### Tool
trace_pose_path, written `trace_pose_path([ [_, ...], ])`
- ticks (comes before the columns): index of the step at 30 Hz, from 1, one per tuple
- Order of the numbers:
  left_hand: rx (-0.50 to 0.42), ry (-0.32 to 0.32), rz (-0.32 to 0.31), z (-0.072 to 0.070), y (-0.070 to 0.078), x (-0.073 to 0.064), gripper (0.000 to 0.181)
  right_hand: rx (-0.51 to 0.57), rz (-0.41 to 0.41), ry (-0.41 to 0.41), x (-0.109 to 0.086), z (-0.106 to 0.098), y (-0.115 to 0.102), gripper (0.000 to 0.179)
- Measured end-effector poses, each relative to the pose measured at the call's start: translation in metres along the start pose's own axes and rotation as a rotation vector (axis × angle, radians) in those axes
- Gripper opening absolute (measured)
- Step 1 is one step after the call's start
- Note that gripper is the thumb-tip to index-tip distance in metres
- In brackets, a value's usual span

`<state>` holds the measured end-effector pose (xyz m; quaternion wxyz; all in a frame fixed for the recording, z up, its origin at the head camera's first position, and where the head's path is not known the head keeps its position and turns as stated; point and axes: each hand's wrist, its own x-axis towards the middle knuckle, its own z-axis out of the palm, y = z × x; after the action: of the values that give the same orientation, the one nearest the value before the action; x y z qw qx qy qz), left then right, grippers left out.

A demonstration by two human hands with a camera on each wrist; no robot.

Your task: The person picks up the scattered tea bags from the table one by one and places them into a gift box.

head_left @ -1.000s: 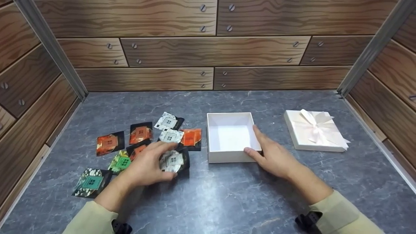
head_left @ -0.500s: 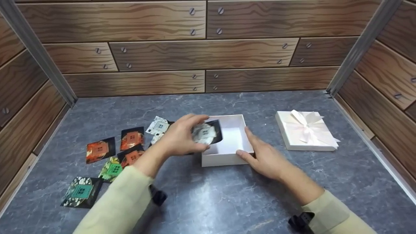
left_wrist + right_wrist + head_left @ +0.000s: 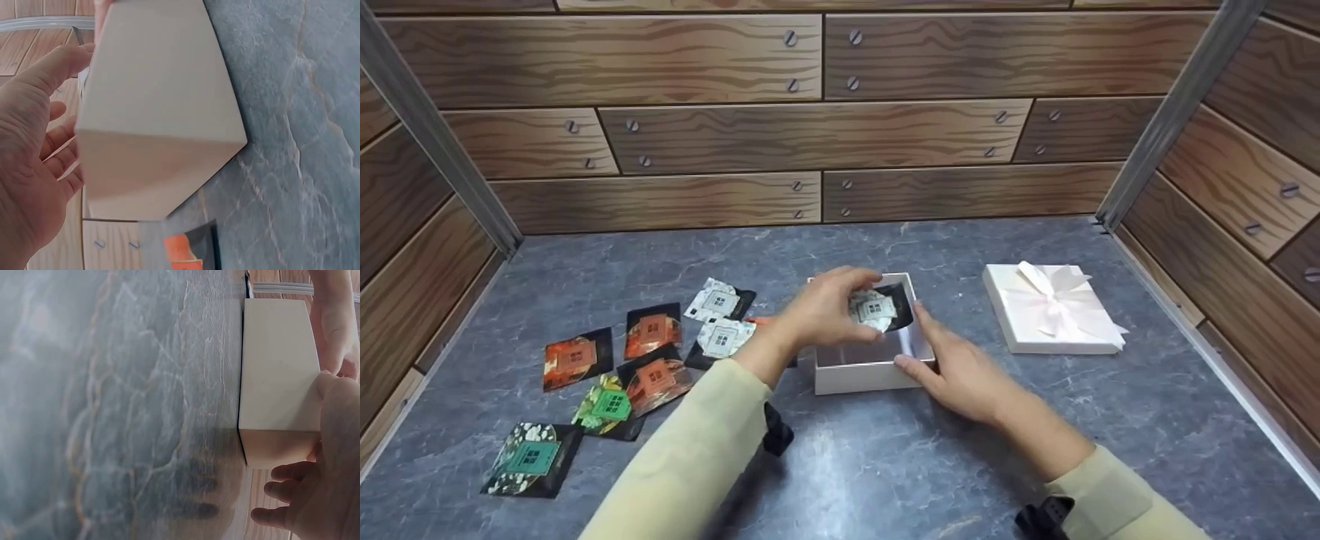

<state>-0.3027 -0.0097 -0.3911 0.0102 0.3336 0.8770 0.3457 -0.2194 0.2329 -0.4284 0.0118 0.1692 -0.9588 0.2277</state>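
Observation:
My left hand (image 3: 832, 307) pinches a flat black-and-white sachet (image 3: 877, 309) between thumb and fingers, over the open top of the white box (image 3: 870, 379). In the left wrist view the box wall (image 3: 157, 73) covers most of the sachet. My right hand (image 3: 964, 371) rests against the box's right front corner, thumb at the front rim and index finger along the right side. In the right wrist view the other fingers (image 3: 287, 472) are spread away from the box (image 3: 281, 365).
A white lid with a ribbon bow (image 3: 1054, 307) lies to the right. Left of the box are orange sachets (image 3: 652, 330), white sachets (image 3: 720, 300), a bright green sachet (image 3: 607, 405) and a dark green sachet (image 3: 531, 459). Wood-patterned walls (image 3: 720, 199) enclose the table.
My left hand has lifted the black-and-white sachet from the group at left and carried it right, over the box. The right hand stays at the box corner. The head view has shifted slightly.

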Motion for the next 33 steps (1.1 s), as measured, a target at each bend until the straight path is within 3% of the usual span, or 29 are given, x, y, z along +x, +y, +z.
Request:
trace_pose_path([
  [11,0.137,-0.081,-0.061,0.011,-0.011,0.004,0.086,0.001,-0.013,-0.015,0.002,0.008,-0.003,0.095],
  [17,0.193,-0.078,-0.077,0.012,-0.012,0.002,0.087,-0.005,-0.019,-0.01,0.004,0.01,-0.005,0.093],
  [22,0.127,-0.039,-0.076,0.01,-0.014,-0.002,0.081,0.006,-0.022,-0.004,0.003,0.01,-0.004,0.094],
  [26,0.04,0.022,-0.035,0.003,-0.015,-0.01,0.073,0.018,-0.019,0.001,0.002,0.01,-0.002,0.095],
  [33,-0.066,0.125,0.014,-0.034,-0.015,-0.049,0.072,0.012,-0.012,0.013,0.0,0.003,0.002,0.093],
])
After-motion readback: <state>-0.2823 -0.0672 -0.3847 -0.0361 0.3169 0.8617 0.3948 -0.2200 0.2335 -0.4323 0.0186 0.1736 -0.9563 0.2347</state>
